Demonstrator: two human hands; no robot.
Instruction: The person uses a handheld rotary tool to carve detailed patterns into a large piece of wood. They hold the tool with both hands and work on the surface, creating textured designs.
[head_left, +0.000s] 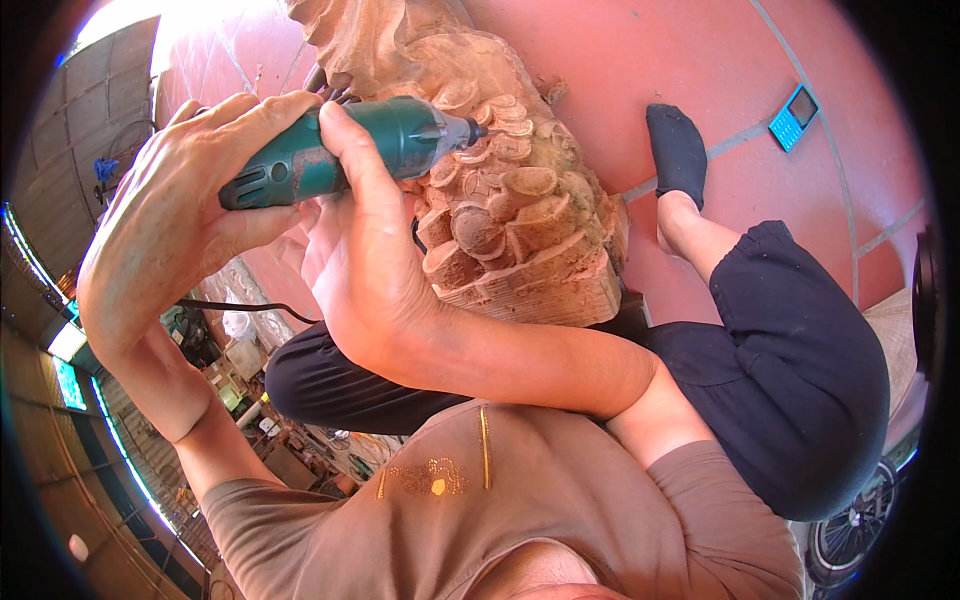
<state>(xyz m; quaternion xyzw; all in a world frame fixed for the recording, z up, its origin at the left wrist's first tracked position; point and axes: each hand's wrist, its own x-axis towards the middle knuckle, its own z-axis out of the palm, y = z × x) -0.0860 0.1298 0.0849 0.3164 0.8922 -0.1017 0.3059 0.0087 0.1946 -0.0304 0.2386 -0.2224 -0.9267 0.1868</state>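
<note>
A green rotary tool (395, 130) with a grey nose lies across both my hands, its tip pointing right. My left hand (170, 200) wraps round its rear end, fingers over the top and thumb below. My right hand (350, 225) grips the middle of the body, the thumb along the near side and the fingers mostly hidden behind. The tool's tip meets, or nearly meets, scale-like rounded shapes on a carved wooden piece (530, 210). This brown carving has a ball shape, petal-like forms and a flat block base at its near end.
A black cord (250, 308) runs near my left arm. My dark-socked foot (680, 150) rests on red floor tiles (590, 50) right of the carving. A blue keypad phone (793, 118) lies beyond it. Clutter (240, 370) fills the left side; a wheel (850, 530) stands lower right.
</note>
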